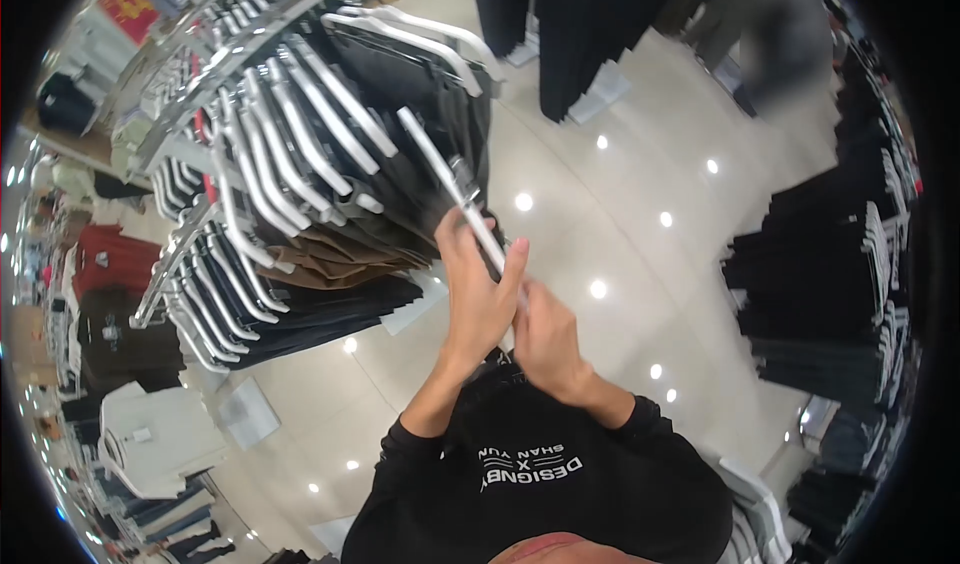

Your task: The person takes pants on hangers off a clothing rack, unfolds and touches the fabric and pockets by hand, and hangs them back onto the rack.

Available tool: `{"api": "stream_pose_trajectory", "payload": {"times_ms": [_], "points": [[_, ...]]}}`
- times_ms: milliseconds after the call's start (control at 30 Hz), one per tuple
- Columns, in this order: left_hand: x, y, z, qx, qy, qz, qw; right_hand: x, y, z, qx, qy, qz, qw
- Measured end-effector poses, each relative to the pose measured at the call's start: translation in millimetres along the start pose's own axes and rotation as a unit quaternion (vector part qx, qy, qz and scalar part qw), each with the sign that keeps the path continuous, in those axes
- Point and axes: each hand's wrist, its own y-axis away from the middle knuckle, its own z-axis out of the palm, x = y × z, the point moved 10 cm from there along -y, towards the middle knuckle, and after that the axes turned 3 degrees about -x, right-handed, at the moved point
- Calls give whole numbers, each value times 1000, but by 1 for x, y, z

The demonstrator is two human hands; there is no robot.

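Note:
A white clothes hanger (428,146) slants in front of my body, with a metal clip partway along it. My left hand (472,299) is closed around its middle, fingers on the far side and thumb raised. Lower down, my right hand (550,339) is closed on the near end, slightly blurred. Whether a garment hangs from this hanger I cannot make out. Just beyond my left hand are dark trousers (455,109) and brown trousers (335,261) on a rack of white hangers.
The metal rack rail (245,49) runs along the left. Black trousers (800,284) hang at right, and more dark clothes (600,24) hang at the top. A white shirt (165,439) and a red top (105,259) are at far left. Shiny tiled floor (620,214) lies between the racks.

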Motion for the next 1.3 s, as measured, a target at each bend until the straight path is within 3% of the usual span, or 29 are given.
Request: {"api": "stream_pose_trajectory", "payload": {"times_ms": [33, 67, 200, 333, 433, 567, 667, 833, 1100, 1200, 1233, 1300], "points": [[-3, 4, 1, 32, -29, 16, 999, -4, 14, 0, -3, 3, 0, 1000], [-13, 9, 3, -7, -13, -27, 1000, -4, 23, 4, -44, -38, 22, 998], [-34, 29, -2, -132, 100, -65, 984, -21, 30, -21, -171, -52, -48, 983], [-21, 35, -22, -274, 174, -118, 938, 28, -7, -95, 31, 76, -18, 996], [10, 27, -19, -378, 104, -32, 919, 41, -47, -116, 88, 97, -79, 988], [38, 9, 3, -462, 35, 46, 885, 103, -71, -117, -68, -76, -69, 992], [47, -10, 23, -478, -52, 73, 874, 118, -77, -137, -138, -117, -61, 982], [63, -52, 69, -431, -82, 125, 890, 136, -76, -164, -198, -116, -45, 972], [93, -101, 136, -322, -248, 157, 900, 147, -76, -218, -176, -34, -68, 981], [125, -116, 127, -96, -176, 298, 933, 158, -83, -240, -125, -16, -60, 990], [128, -117, 121, -17, -213, 267, 940, 164, -87, -249, -110, -37, -56, 992], [125, -101, 100, 159, -143, 248, 945, 179, -95, -267, -82, -81, -48, 992]]}}
